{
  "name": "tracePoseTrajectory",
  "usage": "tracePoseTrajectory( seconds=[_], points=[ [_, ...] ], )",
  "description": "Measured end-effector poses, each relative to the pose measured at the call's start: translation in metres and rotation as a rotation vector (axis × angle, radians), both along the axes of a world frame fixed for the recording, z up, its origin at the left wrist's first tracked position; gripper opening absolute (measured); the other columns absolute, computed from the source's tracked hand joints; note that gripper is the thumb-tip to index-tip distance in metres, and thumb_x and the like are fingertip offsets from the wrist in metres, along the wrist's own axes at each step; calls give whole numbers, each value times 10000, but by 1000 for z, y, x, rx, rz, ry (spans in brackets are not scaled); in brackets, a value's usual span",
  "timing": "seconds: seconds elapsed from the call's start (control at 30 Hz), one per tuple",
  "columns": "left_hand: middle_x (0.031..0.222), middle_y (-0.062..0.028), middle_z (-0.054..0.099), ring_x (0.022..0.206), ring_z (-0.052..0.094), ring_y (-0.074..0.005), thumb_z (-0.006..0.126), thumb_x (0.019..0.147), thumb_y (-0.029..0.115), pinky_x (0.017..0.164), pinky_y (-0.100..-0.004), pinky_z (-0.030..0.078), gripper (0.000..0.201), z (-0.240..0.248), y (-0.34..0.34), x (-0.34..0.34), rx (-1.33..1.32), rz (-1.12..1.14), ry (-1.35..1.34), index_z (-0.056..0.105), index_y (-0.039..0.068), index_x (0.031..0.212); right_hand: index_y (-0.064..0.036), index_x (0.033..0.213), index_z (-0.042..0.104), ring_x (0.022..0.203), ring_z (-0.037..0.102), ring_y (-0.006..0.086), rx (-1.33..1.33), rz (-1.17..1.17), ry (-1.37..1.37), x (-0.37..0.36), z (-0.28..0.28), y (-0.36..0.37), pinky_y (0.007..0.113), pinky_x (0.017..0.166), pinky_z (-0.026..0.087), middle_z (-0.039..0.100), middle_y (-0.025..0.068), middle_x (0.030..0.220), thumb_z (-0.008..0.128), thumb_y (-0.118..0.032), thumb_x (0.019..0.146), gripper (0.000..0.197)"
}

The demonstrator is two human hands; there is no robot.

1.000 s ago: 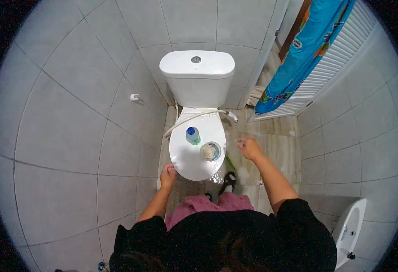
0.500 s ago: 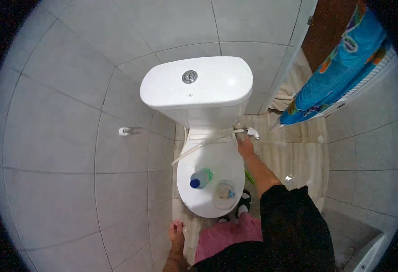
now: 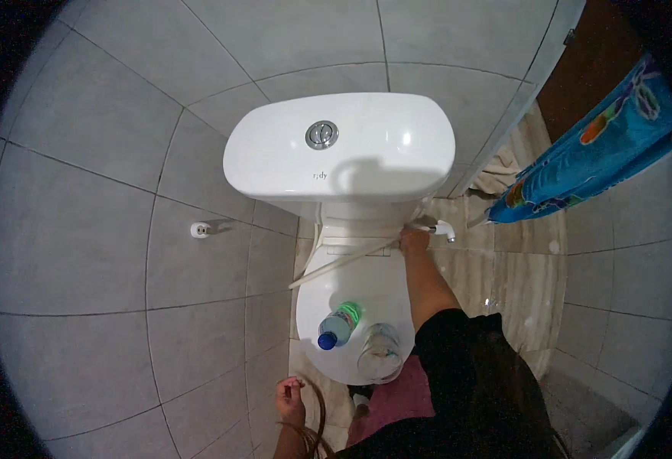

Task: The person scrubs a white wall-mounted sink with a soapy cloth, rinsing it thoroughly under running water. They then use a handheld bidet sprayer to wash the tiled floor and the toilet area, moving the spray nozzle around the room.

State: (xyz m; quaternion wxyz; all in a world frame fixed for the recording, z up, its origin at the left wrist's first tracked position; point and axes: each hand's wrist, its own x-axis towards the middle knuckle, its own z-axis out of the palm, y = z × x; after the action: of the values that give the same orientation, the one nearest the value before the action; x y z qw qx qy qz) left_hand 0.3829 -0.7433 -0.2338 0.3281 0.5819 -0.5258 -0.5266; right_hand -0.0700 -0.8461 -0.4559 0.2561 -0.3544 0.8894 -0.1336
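Note:
A white bidet sprayer (image 3: 444, 230) with a pale hose (image 3: 344, 262) lies across the back of the closed toilet lid (image 3: 317, 306). My right hand (image 3: 415, 240) is closed round the hose just below the spray head, beside the lid's hinge. On the lid, a clear plastic bottle with a green label and blue cap (image 3: 339, 326) lies tilted toward me. Next to it is a clear round container (image 3: 381, 356); what is in it is hard to make out. My left hand (image 3: 290, 394) hangs low at the left, fingers curled in, with nothing seen in it.
The white toilet tank (image 3: 275, 164) with a round flush button stands behind the lid. Grey tiled wall (image 3: 206, 336) with a small white fixture (image 3: 199, 229) runs close on the left. A blue patterned towel (image 3: 603, 145) hangs at the right above the beige floor (image 3: 527, 275).
My right hand has closed on the hose near the spray head, which has shifted slightly right. My view has moved closer, and brown strands now hang beside my left hand.

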Motion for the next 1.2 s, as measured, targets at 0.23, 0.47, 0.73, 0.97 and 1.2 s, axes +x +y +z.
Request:
tracePoseTrajectory(
  seconds=[0.23, 0.47, 0.73, 0.97, 1.2],
  points=[
    [799, -54, 513, 714, 487, -128, 484, 835, 73, 706, -264, 411, 51, 67, -61, -42, -241, -113, -9, 483, 22, 834, -53, 746, 381, 544, 493, 180, -1218, -1227, -951, 33, 159, -11, 306, 466, 442, 441, 66, 619, 437, -36, 739, 59],
    [838, -57, 523, 767, 490, -129, 540, 797, 102, 747, -262, 395, 140, 93, -132, -31, -399, -345, -31, 499, 2, 887, -75, 869, 358, 598, 492, 175, -1308, -985, -1009, 99, 305, 3, 311, 488, 459, 430, 47, 644, 397, -57, 788, 91],
    [936, -98, 553, 894, 533, -212, 539, 798, 166, 768, -303, 420, 432, 186, -163, -88, -633, -1128, 145, 364, 39, 1171, -53, 825, 455, 778, 498, 147, -1157, 27, -945, 249, 400, 47, 258, 735, 387, 511, 70, 817, 460, -136, 797, 87],
    [656, -59, 571, 576, 538, -122, 498, 822, 203, 562, -269, 440, 247, 235, -105, -100, -380, -1514, 93, 539, 21, 984, -48, 980, 383, 740, 543, 202, -1446, -1008, -1065, 266, 510, 152, 326, 658, 452, 504, 82, 833, 502, -128, 796, 233],
    [724, -121, 599, 652, 585, -239, 598, 741, 224, 615, -324, 453, 236, 209, -18, -72, -836, -1653, 239, 592, 32, 879, -75, 836, 414, 598, 492, 156, -1469, -1275, -660, 314, 528, 267, 313, 533, 403, 489, 40, 714, 647, -172, 698, 287]
  ],
)
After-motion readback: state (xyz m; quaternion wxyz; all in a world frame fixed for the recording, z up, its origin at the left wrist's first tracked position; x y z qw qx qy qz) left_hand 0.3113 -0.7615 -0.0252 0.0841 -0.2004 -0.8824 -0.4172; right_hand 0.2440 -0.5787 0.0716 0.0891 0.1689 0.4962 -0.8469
